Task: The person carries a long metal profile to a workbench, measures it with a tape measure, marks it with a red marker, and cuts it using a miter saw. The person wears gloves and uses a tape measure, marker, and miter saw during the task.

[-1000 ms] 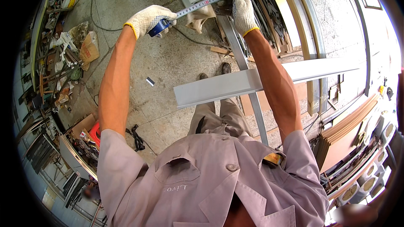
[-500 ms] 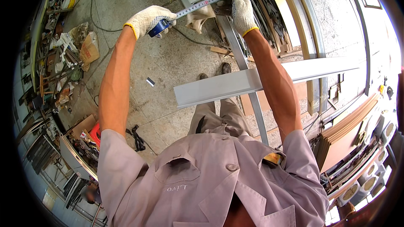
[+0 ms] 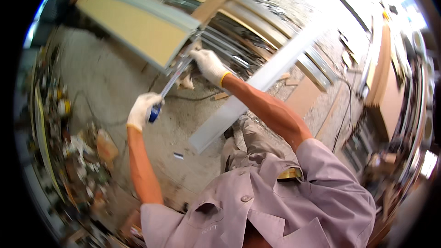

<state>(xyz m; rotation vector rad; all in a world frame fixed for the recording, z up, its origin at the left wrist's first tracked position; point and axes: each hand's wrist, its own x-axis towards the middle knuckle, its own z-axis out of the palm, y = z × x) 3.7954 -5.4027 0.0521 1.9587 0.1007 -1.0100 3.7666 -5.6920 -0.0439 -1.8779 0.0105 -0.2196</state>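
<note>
Head view: our left hand [image 3: 143, 109] clamped on blue tape measure [image 3: 155, 113]; right hand [image 3: 209, 65] outstretched at yellow panel [image 3: 138, 32] edge, grip unclear; concrete floor [image 3: 103, 85] spreads leftward.

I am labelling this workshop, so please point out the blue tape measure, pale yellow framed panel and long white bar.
Blue tape measure [image 3: 155, 113], head view: its case.
Pale yellow framed panel [image 3: 135, 27], head view: middle of its face.
Long white bar [image 3: 275, 66], head view: its flat face.
</note>
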